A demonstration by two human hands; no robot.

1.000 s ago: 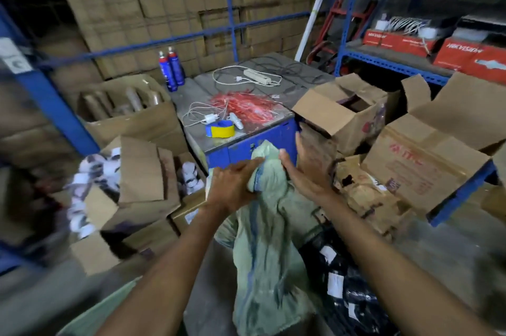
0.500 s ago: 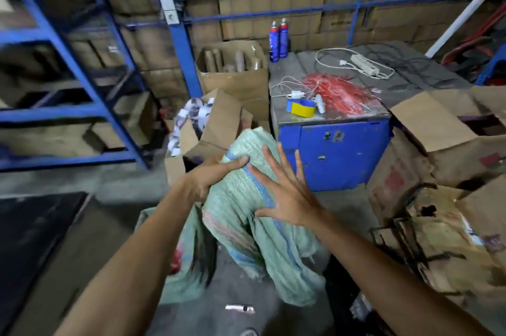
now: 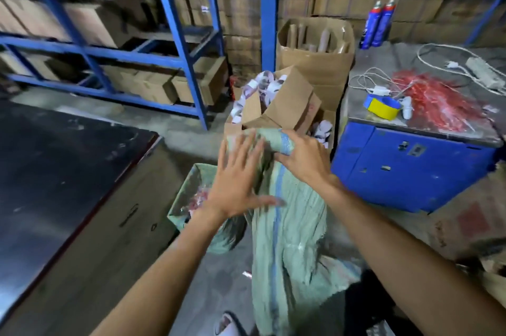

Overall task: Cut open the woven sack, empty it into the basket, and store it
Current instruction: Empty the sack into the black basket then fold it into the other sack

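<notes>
I see the woven sack (image 3: 287, 239), pale green with a blue stripe down its length, hanging limp in front of me over the concrete floor (image 3: 219, 278), its top rolled into a tight bundle held up at about the height of the table's (image 3: 383, 116) top. My right hand (image 3: 304, 160) has its grip closed around the rolled top end, fingers curled over the blue-striped part. My left hand (image 3: 238, 174) lies flat against the near face of the roll, grip spread wide with fingers splayed and the thumb out to the right; it presses on the fabric rather than pinching it.

Just beyond and left of the hanging sack stands another green woven bag (image 3: 186, 198), mouth open, with red and pale contents showing inside. I cannot tell whether the two touch. Behind the hands sits an open cardboard box (image 3: 284, 105) of white paper rolls, close to the table's near left corner.

On the table, near its front edge, lie a blue-and-yellow tape roll (image 3: 382, 106) and a heap of red strands (image 3: 438, 102); two spray cans (image 3: 379, 24) stand at its far left corner.
</notes>
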